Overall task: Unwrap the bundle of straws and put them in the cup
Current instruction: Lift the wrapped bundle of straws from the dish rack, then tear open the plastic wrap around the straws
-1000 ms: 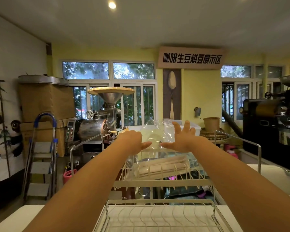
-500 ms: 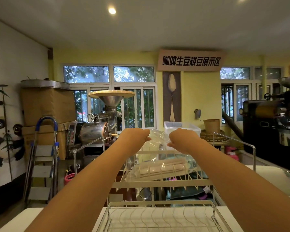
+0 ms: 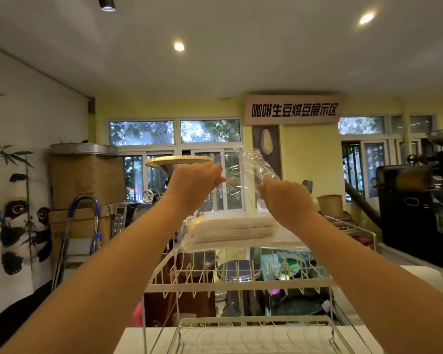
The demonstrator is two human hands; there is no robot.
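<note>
Left hand (image 3: 193,186) curled, pinching the top edge of the clear plastic wrap (image 3: 243,175); right hand (image 3: 287,200) same, pinching the opposite edge. Both were flat and spread against the wrap a second ago, then closed on it half a second ago. Now they're raised and pulled apart, with the film stretched between them.

Bundle of straws (image 3: 230,229) hangs just below and between the hands, inside the wrap, lying level. Earlier it sat lower, against the upper shelf of the wire rack (image 3: 238,274); now it looks lifted just clear of it, though I can't confirm a gap.

Read: the grasp is secured and the opening step is starting. The film isn't visibly torn yet, so unwrapping is early and no straws are free.

Below the hands, a lower wire tray (image 3: 253,335) sits on the white tabletop (image 3: 136,338). Which cup is the target I can't tell. A tan paper cup (image 3: 329,204) stands well to the right of the right hand.

Risk: a sudden tear dumps straws through the rack.
</note>
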